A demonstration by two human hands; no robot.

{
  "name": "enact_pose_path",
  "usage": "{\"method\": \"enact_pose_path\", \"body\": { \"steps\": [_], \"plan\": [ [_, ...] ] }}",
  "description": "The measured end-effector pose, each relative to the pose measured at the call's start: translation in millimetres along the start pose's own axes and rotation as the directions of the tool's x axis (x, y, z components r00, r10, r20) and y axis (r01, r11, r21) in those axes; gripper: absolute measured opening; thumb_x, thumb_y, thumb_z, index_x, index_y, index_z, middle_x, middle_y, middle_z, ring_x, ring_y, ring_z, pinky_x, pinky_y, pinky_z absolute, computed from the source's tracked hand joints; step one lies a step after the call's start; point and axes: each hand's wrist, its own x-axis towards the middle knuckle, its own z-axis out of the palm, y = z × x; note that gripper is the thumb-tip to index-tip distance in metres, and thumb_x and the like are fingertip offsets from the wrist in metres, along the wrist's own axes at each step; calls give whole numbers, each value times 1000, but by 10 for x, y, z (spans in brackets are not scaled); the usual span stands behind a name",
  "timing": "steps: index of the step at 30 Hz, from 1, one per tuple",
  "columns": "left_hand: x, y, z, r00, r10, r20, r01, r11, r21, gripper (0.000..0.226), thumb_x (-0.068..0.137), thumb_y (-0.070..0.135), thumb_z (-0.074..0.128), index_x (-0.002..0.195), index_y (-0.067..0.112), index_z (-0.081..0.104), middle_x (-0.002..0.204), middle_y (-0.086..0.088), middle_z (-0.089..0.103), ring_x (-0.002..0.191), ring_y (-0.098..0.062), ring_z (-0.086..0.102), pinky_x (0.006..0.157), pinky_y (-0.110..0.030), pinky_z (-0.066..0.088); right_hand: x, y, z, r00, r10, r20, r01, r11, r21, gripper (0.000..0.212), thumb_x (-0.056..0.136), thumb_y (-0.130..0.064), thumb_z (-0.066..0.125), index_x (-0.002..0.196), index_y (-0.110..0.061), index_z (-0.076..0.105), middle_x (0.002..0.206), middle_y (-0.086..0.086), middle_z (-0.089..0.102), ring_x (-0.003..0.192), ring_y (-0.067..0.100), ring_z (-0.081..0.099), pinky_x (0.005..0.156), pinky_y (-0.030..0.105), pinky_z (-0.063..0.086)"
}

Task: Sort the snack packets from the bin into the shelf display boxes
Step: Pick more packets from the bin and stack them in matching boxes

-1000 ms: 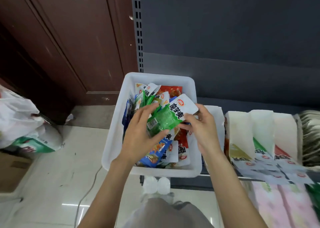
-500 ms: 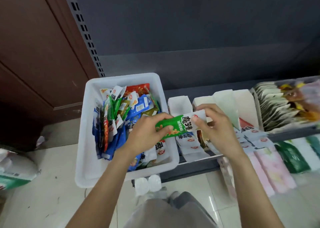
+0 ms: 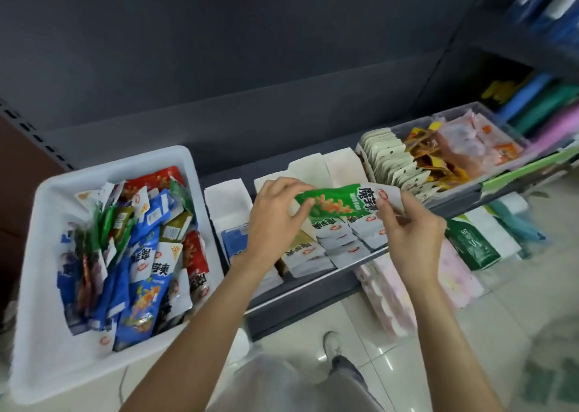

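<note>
a green snack packet is held up over the shelf display boxes, stretched out sideways between both hands. the left hand is curled round its green end, thumb and fingers pinched on it, and the right hand is pinched on the white end with the red logo. the packet is positioned right above the white cardboard boxes in the middle of the shelf, not touching the packets already stacked in them as far as can be told. off to the left, the white bin is seen on the same shelf level, packed with a jumble of blue, red, green and white packets. further right on the shelf a clear tray is filled with white hang-tab packets and orange and pink ones. below the shelf edge, pink and green packs are stacked near the tiled floor, and a shoe is visible there too.
</note>
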Motion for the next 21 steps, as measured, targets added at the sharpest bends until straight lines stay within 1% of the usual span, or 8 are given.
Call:
{"method": "enact_pose_path", "body": {
  "steps": [2,4,7,9,11,14,18,21],
  "plan": [
    [51,-29,124,998,-69,8,69,997,18,24,90,23,62,113,23,66,106,5,61,91,-11,55,82,-26,46,205,150,15,995,-102,0,101,983,-157,11,89,-17,65,81,-10,64,61,6,63,53,16,52,51,23,31],
    [72,-54,230,984,-177,10,176,984,38,29,90,22,61,120,23,61,108,4,60,86,-6,54,81,-28,50,406,235,50,978,-203,51,209,941,-267,8,85,-15,69,80,-9,65,56,7,62,47,14,44,50,20,27],
    [41,-65,385,937,-350,13,347,932,106,40,88,21,63,127,20,54,111,1,60,84,-5,52,81,-27,49,596,322,148,913,-377,157,406,878,-253,6,80,-11,73,83,-11,67,52,3,60,41,19,52,48,19,32],
    [-3,-44,487,887,-462,10,457,881,120,45,86,23,66,129,19,51,110,3,59,78,-6,54,71,-20,46,660,409,266,844,-468,262,521,832,-192,10,79,-8,73,86,-13,69,56,1,62,43,18,56,44,18,36],
    [-39,-7,580,835,-551,5,548,831,99,50,85,22,69,130,19,49,107,5,60,73,-5,57,62,-12,42,714,490,425,751,-535,387,618,776,-126,22,72,2,73,88,-13,71,61,1,65,46,18,59,43,21,43],
    [-74,57,667,788,-616,-6,614,785,85,50,86,19,67,132,19,48,104,6,61,73,-3,58,61,-6,41,736,602,641,566,-552,612,717,696,-36,34,66,10,70,92,-11,70,72,6,69,58,24,65,50,30,52],
    [-69,107,691,773,-633,-41,632,766,118,45,87,14,66,130,19,52,108,3,65,74,-3,58,60,-3,40,728,778,694,330,-509,795,807,589,42,34,85,-2,61,116,-16,63,99,4,70,83,26,68,67,34,54],
    [-85,102,702,767,-639,-48,640,759,117,42,88,15,65,128,19,54,111,2,66,75,-4,58,61,1,39,710,845,640,206,-499,842,820,557,130,19,94,-13,53,107,-13,67,97,4,69,87,23,64,81,33,49]
  ]
}}
